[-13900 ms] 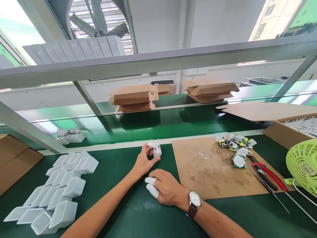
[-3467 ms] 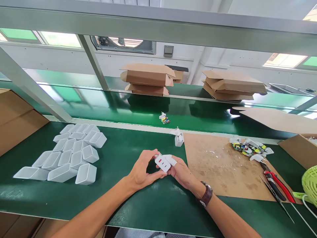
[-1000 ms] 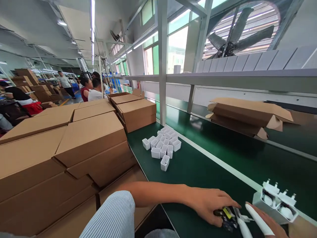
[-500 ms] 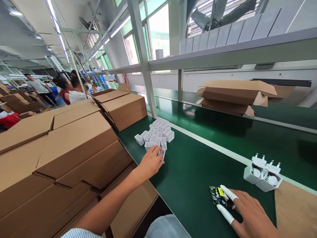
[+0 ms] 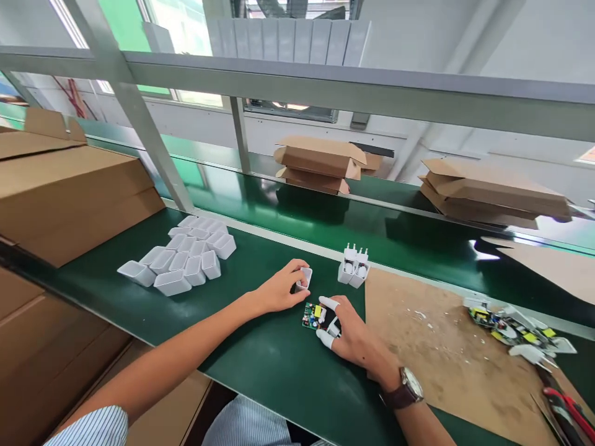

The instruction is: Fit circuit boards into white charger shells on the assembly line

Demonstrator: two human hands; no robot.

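Note:
My left hand grips a small white plastic charger housing, its open end showing. Just below and to the right, my right hand, with white finger cots on thumb and index finger, holds a small circuit board carrying a yellow component. A white plug part shows under the right fingers. Beyond that hand stand two white housings side by side, with pronged plug parts on top. Several white housings form a cluster on the green work surface to the left.
A brown board covers the right of the surface. On it lie circuit boards with plug parts and red-handled pliers. Large cartons line the left, and folded cardboard boxes sit at the back beyond a metal frame post.
My left hand has taken a housing from the cluster and carried it right, close to the circuit board in my right hand. The view has turned right, showing the brown board and pliers.

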